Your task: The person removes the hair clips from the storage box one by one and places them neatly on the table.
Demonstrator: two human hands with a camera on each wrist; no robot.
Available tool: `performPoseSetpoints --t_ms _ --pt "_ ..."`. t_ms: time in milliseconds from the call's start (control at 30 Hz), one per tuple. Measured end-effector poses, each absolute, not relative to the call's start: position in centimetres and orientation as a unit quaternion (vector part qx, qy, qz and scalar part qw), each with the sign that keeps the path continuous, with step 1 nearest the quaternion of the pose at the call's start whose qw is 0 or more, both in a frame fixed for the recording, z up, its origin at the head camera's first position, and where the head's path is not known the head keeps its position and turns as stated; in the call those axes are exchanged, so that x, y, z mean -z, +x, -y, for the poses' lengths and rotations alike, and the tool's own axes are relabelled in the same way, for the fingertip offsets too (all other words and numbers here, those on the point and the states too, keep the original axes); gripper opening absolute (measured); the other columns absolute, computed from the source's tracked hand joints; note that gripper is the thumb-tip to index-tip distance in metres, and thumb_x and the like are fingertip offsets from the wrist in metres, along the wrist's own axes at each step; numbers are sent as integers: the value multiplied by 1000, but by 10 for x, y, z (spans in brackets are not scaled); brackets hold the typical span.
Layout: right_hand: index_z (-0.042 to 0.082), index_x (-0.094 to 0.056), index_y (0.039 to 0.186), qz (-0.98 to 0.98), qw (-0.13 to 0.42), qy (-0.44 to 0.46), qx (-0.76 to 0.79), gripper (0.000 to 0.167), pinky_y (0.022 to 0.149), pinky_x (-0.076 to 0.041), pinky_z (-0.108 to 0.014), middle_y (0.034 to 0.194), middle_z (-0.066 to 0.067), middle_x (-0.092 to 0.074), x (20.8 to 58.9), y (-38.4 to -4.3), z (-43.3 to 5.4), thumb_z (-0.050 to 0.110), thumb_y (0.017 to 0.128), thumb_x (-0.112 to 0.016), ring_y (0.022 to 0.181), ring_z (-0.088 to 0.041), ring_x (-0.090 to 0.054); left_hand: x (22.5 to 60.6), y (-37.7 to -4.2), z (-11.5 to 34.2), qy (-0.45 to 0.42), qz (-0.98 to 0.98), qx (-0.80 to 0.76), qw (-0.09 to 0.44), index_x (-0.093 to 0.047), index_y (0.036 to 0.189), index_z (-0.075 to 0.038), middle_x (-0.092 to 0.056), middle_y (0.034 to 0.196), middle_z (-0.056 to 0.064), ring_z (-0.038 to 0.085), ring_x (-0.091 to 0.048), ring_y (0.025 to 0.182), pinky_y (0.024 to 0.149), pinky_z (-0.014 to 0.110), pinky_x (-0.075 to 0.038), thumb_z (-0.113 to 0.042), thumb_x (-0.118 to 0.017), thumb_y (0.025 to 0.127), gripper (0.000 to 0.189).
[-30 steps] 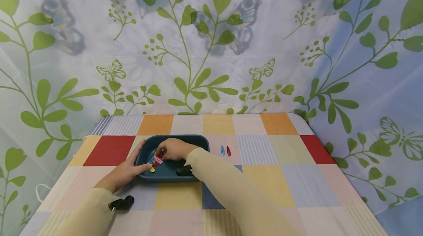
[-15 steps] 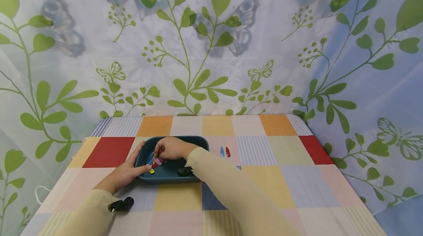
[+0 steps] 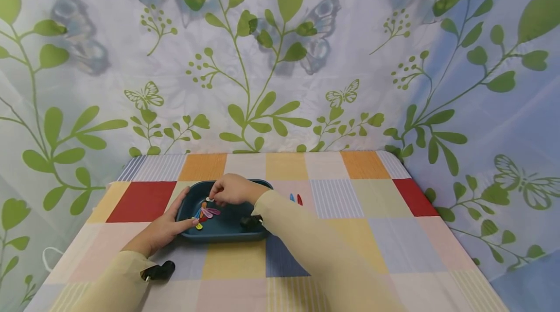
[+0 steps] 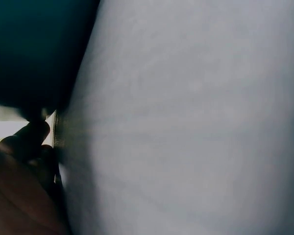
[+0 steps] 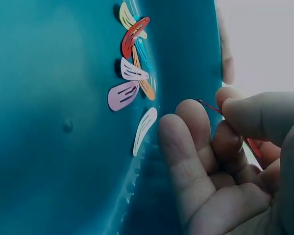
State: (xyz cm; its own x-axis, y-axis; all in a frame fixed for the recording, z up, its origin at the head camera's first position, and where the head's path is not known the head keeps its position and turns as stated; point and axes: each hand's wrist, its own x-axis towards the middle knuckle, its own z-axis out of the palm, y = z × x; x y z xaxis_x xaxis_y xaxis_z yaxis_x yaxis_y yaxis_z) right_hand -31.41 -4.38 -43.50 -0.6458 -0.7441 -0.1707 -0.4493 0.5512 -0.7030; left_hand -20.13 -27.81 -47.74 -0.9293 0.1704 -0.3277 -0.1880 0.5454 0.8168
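Observation:
A dark teal tray (image 3: 245, 235) stands on the patchwork cloth. My left hand (image 3: 164, 228) holds its left side, thumb over the rim and fingers along the outside. Over the tray's back left part, my right hand (image 3: 234, 189) pinches a red snap hair clip (image 5: 255, 147) between thumb and fingers, which partly hide it. Below lie several more clips: a white clip (image 5: 145, 128) by itself, a pink clip (image 5: 122, 95), a pale lilac clip (image 5: 133, 71), an orange clip (image 5: 146, 87), another red clip (image 5: 134, 35) and a yellow clip (image 5: 124, 16), some overlapping.
Outside the tray, a blue clip (image 3: 291, 198) and a red clip (image 3: 299, 199) lie side by side to its right, partly behind the right sleeve (image 3: 284, 215). A patterned curtain (image 3: 280, 59) hangs behind the table.
The right hand has lifted from the pile of clips and moved slightly up and right, carrying a red clip. The pink clips below now show fully. The left hand stays at the tray.

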Motion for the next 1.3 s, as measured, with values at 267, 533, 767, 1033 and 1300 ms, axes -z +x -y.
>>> performPoseSetpoints --t_ms 267,533,767,1033,1300 --pt "6 -79 117 -853 215 -360 310 25 72 -54 -20 97 -10 -79 420 -312 30 16 107 -59 79 -9 -70 477 -202 278 -14 -857 -475 196 15 166 -46 6 175 24 56 -7 154 112 76 -39 -49 -71 96 110" --pt "12 -82 117 -849 203 -364 324 27 72 -54 -17 103 -7 -81 409 -314 16 17 106 -58 84 -5 -70 478 -202 277 -12 -863 -466 193 16 166 -44 5 175 24 57 -7 154 112 78 -37 -52 -71 95 112" --pt "9 -79 124 -835 213 -359 360 37 69 -53 -17 108 -5 -81 394 -313 -5 5 103 -48 99 -32 -73 477 -202 277 -7 -865 -465 190 16 166 -43 6 175 25 58 -6 154 112 77 -39 -51 -71 95 112" --pt "1 -73 132 -808 242 -350 408 34 84 -64 -31 117 -16 -77 390 -313 -23 0 105 -52 92 -22 -72 478 -202 278 -7 -862 -470 189 16 166 -44 6 175 25 58 -8 153 109 73 -45 -49 -71 96 112" --pt "0 -72 132 -809 214 -311 450 32 88 -65 -36 118 -22 -75 388 -312 -42 3 106 -53 102 -35 -74 475 -201 276 -13 -861 -470 192 16 166 -44 6 175 24 59 -6 154 108 70 -48 -50 -73 95 114"
